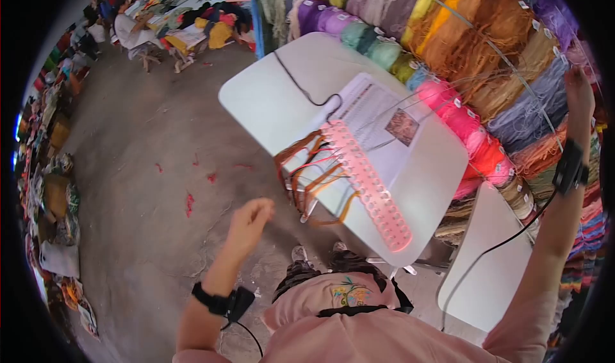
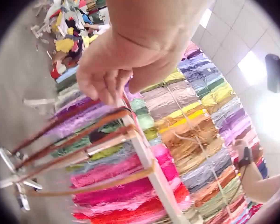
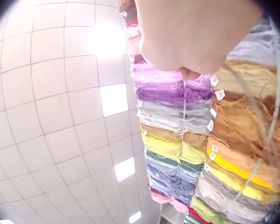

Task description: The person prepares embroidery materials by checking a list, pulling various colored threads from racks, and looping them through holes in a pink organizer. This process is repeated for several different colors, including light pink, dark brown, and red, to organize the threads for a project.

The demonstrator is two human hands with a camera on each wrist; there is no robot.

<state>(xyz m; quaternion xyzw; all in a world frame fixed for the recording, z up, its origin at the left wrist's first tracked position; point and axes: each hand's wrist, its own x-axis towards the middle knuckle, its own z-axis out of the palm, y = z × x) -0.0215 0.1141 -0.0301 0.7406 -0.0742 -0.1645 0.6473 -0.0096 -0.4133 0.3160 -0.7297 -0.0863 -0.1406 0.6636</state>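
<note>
My right hand (image 1: pixel 578 94) is raised against the rack of yarn hanks (image 1: pixel 506 62) at the far right; in the right wrist view its fingertips are mostly hidden behind the hand, near purple hanks (image 3: pixel 172 88). The left hand (image 1: pixel 252 225) hangs in the air left of the white table (image 1: pixel 256 100), its fingers curled, with no thing visible in them. A pink strip with holes (image 1: pixel 368 187) lies on the table, brown, red and tan thread bundles (image 1: pixel 314 171) hanging from its left side. Beside the strip lies a printed sheet (image 1: pixel 378 116) with a picture.
A second white table (image 1: pixel 487 260) stands at the lower right. Red scraps (image 1: pixel 189 204) lie on the floor. At the upper left, a seated person (image 1: pixel 131 30) is beside a table heaped with coloured cloth (image 1: pixel 218 33). Goods line the left wall.
</note>
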